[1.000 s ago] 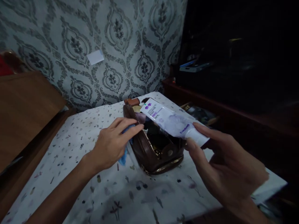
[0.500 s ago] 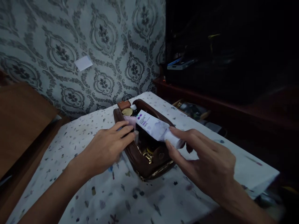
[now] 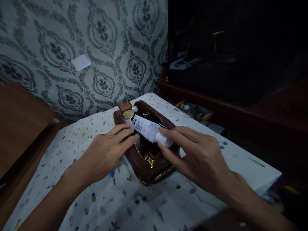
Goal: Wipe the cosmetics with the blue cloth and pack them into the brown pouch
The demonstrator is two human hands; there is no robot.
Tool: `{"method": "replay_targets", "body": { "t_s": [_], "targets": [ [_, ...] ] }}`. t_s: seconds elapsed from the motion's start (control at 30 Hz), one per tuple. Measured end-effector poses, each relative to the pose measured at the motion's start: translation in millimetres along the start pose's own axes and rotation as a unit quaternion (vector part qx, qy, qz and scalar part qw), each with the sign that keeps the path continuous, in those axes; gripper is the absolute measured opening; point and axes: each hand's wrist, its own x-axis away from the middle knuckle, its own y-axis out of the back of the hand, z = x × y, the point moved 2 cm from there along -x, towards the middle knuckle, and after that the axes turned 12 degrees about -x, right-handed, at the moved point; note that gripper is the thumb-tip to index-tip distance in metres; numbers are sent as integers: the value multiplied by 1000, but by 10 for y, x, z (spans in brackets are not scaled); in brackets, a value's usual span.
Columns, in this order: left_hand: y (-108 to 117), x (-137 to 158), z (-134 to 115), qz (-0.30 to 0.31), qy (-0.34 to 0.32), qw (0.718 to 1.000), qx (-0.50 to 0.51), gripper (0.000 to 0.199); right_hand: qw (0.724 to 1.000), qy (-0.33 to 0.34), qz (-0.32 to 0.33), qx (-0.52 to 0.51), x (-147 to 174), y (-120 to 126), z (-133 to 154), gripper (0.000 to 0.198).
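A brown zippered bag point(image 3: 149, 175) lies open on the table. My right hand point(image 3: 192, 150) pinches a white squeeze tube point(image 3: 145, 127) by its white cap, and the tube's printed body slants down into the bag. Over the bag's left rim curl the fingers of my left hand point(image 3: 108, 150), close to a pale pink flat item point(image 3: 129, 123); the fingertips are partly hidden. Inside the bag are a round gold lid point(image 3: 128, 114), a small white-capped bottle point(image 3: 135, 109) and a small clear-topped item point(image 3: 137, 140). A gold zipper ornament point(image 3: 150, 161) shows near the front.
The table point(image 3: 96, 205) has a white patterned cover. Brown wooden furniture point(image 3: 21, 125) stands at left. Behind is a patterned wall with a white switch plate point(image 3: 81, 62). At right are a dark screen point(image 3: 235, 45) and an open drawer point(image 3: 196, 110) with things in it.
My right hand has moved left and lowered the tube further into the bag, its printed end now by the pink item. My left hand stays at the rim. The view has shifted slightly.
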Motion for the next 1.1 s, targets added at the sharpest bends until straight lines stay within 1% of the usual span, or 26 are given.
{"method": "replay_targets", "body": {
  "t_s": [0.13,0.27,0.37,0.5,0.6,0.67,0.8,0.9,1.03,1.1],
  "targets": [
    [27,-4,-9,14,-1,1000,-19,50,997,-1,74,35,-102,-50,36,13],
    [41,-15,-17,13,-4,999,-37,47,990,8,137,41,-182,-129,103,8],
    [25,-7,-17,16,-2,999,-45,47,983,-1,177,46,-224,-163,124,5],
    [26,1,-18,17,0,999,-46,50,972,-5,231,50,-291,-161,136,10],
    [77,-46,-17,43,-3,998,-40,50,963,-11,263,56,-329,-156,157,11],
    [126,-109,-17,83,-7,996,-41,47,960,-26,271,70,-331,-158,171,14],
    [210,-259,-29,153,-16,985,-74,43,962,-54,253,84,-300,-165,190,21],
    [244,-351,-59,176,-32,980,-91,37,964,-58,247,83,-293,-172,198,25],
    [270,-435,-106,198,-50,973,-104,18,963,-52,247,89,-300,-172,203,26],
    [281,-459,-120,212,-52,969,-112,14,963,-54,250,89,-293,-162,199,25]
  ]
}}
